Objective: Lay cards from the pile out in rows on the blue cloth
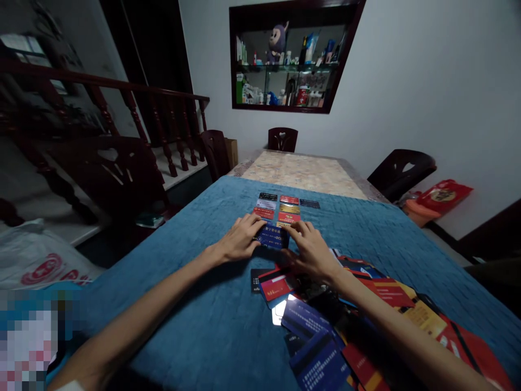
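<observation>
Fingers on both ends of one dark blue card (272, 237), so take that card as the middle of the dial, with 12 pointing away from the person. Left hand (243, 239) is half curled at the 9 o'clock end, fingertips on the far edge and thumb by the near corner. Right hand (311, 247) has the 3 o'clock end, index finger on the far corner, thumb close to the near one, so it's half open and pinching too. Can't really tell if the card is flat on the blue cloth (195, 304) or slightly up.

Just past it at 12 there's a neat little layout: one column with a black card (268, 196) at its far end, then a column with a gold card (290, 208) in it, plus a lone dark card (310, 204) between 1 and 2 o'clock.

Messy stuff is on the near side. Loose pile runs from 4 to 6 o'clock, overlapping every which way: pink-and-red card (277, 287) at 6, blue-violet card (319, 361) down at 5, right forearm passing over some of it.

Way off at 12, a wooden chair (283, 145); red bag (443, 196) between 2 and 3.
</observation>
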Action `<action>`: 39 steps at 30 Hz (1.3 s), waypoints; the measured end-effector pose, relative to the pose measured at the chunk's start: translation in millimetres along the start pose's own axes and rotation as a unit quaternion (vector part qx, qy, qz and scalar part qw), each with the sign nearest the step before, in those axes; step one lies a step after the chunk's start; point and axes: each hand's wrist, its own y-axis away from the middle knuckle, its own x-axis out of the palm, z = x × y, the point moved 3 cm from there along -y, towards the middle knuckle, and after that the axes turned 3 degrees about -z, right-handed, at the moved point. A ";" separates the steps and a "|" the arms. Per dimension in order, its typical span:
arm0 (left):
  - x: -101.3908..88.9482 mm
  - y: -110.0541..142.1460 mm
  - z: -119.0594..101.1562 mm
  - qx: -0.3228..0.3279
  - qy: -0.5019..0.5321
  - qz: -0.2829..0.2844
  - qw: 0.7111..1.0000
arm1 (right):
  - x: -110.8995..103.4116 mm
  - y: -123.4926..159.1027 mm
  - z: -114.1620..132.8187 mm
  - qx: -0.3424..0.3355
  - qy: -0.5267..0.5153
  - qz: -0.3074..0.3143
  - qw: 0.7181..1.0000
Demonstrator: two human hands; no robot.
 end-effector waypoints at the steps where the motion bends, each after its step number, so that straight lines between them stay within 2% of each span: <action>1: -0.8 -2.8 5.6 -0.004 -0.005 0.002 1.000 | 3.6 -6.2 -2.6 0.003 -0.003 0.005 1.000; 5: 0.3 -14.2 31.0 -0.019 -0.019 0.008 1.000 | 19.9 -29.1 -11.7 0.007 -0.011 0.018 1.000; 10: 10.0 -28.1 61.7 -0.043 -0.009 0.029 0.999 | 36.7 -50.3 -19.5 0.031 -0.015 0.062 0.997; 16: 23.5 -37.2 84.1 -0.061 0.003 0.061 0.996 | 49.8 -62.6 -23.7 0.053 0.002 0.120 0.991; 25: 34.3 -39.7 99.8 -0.059 0.013 0.086 0.994 | 62.2 -69.8 -24.7 0.056 0.002 0.141 0.988; 39: 40.2 -39.3 103.6 -0.066 0.004 0.088 0.994 | 62.0 -71.7 -20.2 0.078 0.011 0.170 0.982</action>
